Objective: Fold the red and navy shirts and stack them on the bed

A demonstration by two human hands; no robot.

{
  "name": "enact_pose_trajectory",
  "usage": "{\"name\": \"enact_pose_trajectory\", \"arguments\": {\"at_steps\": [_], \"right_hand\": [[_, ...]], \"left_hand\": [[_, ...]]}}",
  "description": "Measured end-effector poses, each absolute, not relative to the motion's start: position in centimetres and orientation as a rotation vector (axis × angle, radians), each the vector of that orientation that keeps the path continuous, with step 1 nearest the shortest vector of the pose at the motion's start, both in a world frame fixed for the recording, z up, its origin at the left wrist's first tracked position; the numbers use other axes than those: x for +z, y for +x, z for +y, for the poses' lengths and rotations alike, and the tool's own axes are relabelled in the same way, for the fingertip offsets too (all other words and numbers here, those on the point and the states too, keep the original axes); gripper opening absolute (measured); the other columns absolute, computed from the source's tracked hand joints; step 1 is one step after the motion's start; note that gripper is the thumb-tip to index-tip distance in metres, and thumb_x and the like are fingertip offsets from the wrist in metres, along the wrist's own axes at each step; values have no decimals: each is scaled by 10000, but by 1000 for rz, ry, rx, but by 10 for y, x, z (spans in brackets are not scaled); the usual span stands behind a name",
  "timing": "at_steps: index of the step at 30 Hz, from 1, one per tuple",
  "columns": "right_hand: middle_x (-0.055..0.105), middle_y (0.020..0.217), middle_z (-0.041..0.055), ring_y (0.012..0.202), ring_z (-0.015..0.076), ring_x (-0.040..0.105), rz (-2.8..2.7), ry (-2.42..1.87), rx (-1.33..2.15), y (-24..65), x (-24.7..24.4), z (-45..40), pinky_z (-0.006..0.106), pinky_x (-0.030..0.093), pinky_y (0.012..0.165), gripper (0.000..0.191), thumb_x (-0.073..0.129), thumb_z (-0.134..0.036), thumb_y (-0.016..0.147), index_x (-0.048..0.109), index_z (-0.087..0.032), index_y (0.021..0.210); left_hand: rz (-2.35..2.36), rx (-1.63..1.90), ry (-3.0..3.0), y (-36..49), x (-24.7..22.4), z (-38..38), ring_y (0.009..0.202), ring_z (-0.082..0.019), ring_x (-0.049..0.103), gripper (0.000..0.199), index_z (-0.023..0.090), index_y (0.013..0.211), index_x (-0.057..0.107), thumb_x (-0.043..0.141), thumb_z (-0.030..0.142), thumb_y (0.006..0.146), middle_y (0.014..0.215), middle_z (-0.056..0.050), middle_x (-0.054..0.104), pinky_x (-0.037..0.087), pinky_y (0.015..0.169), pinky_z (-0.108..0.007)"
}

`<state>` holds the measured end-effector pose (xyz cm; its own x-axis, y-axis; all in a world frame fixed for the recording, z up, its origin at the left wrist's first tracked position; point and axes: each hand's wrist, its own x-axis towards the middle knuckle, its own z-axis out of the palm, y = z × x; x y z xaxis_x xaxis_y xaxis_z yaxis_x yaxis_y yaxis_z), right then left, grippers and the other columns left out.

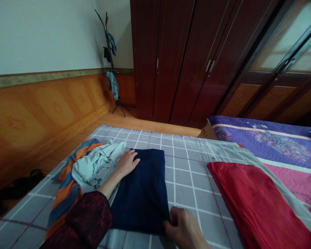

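Observation:
A dark navy garment (145, 190), folded into a long rectangle, lies flat on a grey checked bedsheet (184, 180). My left hand (126, 162) rests on its far left edge with the fingers stretched out. At the near right corner, my right hand (182, 223) is closed, thumb and fingers pinching the cloth's edge. Left of the navy garment is a crumpled pale blue garment (95, 166), partly over an orange and blue striped cloth (67, 190). A folded red garment (256, 200) lies to the right.
Beyond the bed stands a dark red wardrobe (171, 62), with a coat rack (111, 62) in the corner. A second bed with a purple patterned cover (248, 133) adjoins at the right. Dark shoes (23, 183) are on the floor at left.

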<state>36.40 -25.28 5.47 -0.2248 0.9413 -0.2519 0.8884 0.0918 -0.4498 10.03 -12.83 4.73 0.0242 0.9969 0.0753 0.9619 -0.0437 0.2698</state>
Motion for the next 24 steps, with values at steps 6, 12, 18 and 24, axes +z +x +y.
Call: {"name": "enact_pose_trajectory", "arguments": {"at_steps": [6, 12, 18, 24], "right_hand": [[389, 468, -68, 394, 100, 438, -1669, -1759, 1436, 446, 69, -229, 222, 297, 404, 244, 527, -396, 645, 371, -231, 554], [510, 497, -19, 437, 116, 498, -1349, -1774, 1367, 504, 62, -227, 231, 352, 429, 341, 605, -517, 643, 490, -200, 592], [622, 613, 19, 485, 156, 566, -1236, -1666, 1395, 489, 44, -235, 258, 400, 441, 439, 657, -487, 676, 595, -137, 933], [565, 521, 7, 417, 152, 528, -1122, -1630, 1473, 486, 34, -247, 255, 368, 404, 443, 662, -536, 648, 587, -136, 823]], "left_hand": [[1896, 152, 2261, 120, 72, -163, 1044, -259, 612, 286, 164, 1093, 644, 515, 295, 873, 1117, -111, 649, 460, 891, -346], [1881, 39, 2310, 146, 93, -182, 999, -269, 627, 281, 202, 1092, 626, 458, 341, 915, 1030, -90, 668, 473, 829, -356], [1899, 265, 2221, 171, 77, -146, 978, -230, 616, 262, 198, 1027, 604, 427, 364, 929, 992, -74, 661, 447, 807, -313], [1979, 319, 2029, 178, 54, -124, 897, -196, 625, 207, 208, 935, 592, 541, 392, 854, 938, -41, 664, 419, 711, -266]]}}
